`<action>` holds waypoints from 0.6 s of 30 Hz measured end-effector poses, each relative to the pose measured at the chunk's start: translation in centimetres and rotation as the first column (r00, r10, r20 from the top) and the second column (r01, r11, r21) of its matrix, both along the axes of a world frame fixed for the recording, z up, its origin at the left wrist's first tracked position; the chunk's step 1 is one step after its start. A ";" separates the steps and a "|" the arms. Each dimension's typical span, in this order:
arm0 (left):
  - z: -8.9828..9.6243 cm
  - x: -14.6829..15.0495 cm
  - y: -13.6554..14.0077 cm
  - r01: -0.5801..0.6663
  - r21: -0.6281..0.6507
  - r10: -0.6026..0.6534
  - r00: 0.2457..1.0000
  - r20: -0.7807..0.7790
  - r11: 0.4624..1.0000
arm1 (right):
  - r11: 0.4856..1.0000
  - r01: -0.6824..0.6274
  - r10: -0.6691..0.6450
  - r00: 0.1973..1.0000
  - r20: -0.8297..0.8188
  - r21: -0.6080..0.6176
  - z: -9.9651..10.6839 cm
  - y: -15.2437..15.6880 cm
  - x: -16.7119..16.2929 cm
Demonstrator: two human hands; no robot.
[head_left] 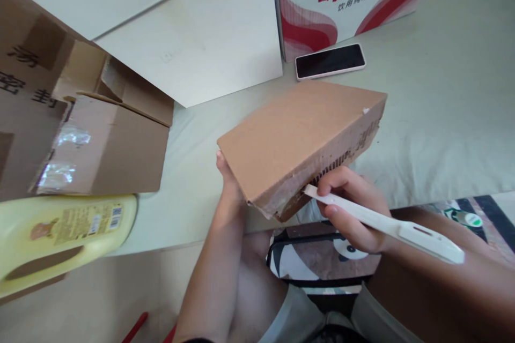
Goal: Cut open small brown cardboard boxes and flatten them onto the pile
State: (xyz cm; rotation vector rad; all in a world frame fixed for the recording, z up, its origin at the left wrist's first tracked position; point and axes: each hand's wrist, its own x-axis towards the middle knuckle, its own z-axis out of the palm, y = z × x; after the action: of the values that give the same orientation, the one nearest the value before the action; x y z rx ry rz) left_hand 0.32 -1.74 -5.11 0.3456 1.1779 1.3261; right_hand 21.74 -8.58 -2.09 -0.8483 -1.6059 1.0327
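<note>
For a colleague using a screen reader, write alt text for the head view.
A person's left hand holds a brown cardboard box while the right hand holds a white cutter, its tip at the box's barcoded side. Beyond, a phone lies before a red-and-white carton.

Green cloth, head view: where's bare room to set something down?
Largest bare patch: the green cloth right of the phone and held box. A narrower strip lies between the open carton and the left hand. Crowded: around the phone, between printed box and held box; also far left, by carton and yellow bottle.
</note>
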 end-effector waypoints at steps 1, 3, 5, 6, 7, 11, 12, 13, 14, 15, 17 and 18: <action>0.1 0.1 -0.1 -0.007 0.003 0.007 1.000 -0.012 1.000 | 1.000 0.000 0.000 1.000 0.000 -0.005 0.0 0.0 0.0; 0.4 0.2 -0.2 -0.018 0.009 0.018 1.000 -0.024 1.000 | 1.000 -0.003 0.003 1.000 0.000 -0.011 0.0 -0.1 0.0; 0.8 0.3 -0.2 -0.037 -0.003 0.037 0.999 -0.023 0.999 | 1.000 -0.003 0.003 1.000 0.003 -0.006 0.1 -0.1 0.0; 1.0 0.4 -0.2 -0.047 -0.016 0.047 0.999 -0.022 0.999 | 1.000 -0.002 0.002 1.000 0.010 -0.004 0.1 -0.1 -0.1; 1.2 0.5 -0.1 -0.055 -0.030 0.054 0.998 -0.022 0.998 | 1.000 0.002 -0.001 1.000 0.015 -0.003 0.1 -0.1 -0.1; 2.0 1.0 0.2 -0.056 -0.088 0.054 0.998 -0.031 0.995 | 1.000 0.012 -0.012 1.000 0.005 0.003 0.2 -0.1 -0.1; 2.1 1.0 0.2 -0.064 -0.100 0.062 0.998 -0.031 0.993 | 1.000 0.011 -0.011 1.000 -0.005 0.008 0.1 0.0 -0.1; 2.1 1.1 0.2 -0.077 -0.106 0.074 0.997 -0.028 0.991 | 1.000 0.006 -0.006 1.000 -0.009 0.009 0.1 0.0 -0.1; 2.0 1.1 0.2 -0.089 -0.105 0.087 0.996 -0.022 0.991 | 1.000 0.004 -0.004 1.000 -0.012 0.011 0.1 0.0 -0.1; 1.9 1.0 0.1 -0.095 -0.101 0.095 0.995 -0.011 0.990 | 1.000 0.004 -0.004 1.000 -0.013 0.012 0.1 0.0 -0.1; 1.5 0.7 0.0 -0.050 -0.073 0.052 0.998 0.020 0.996 | 1.000 0.004 -0.003 1.000 -0.012 0.011 0.0 0.0 -0.1; 1.3 0.5 0.0 0.009 -0.046 -0.007 0.999 0.039 0.999 | 1.000 0.003 -0.003 1.000 -0.013 0.011 0.0 0.0 -0.1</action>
State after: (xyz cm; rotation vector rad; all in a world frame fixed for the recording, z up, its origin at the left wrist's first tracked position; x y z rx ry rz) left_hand 0.78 -1.75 -3.80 0.2900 1.1719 1.2910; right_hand 21.67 -8.57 -2.06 -0.8349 -1.5979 1.0244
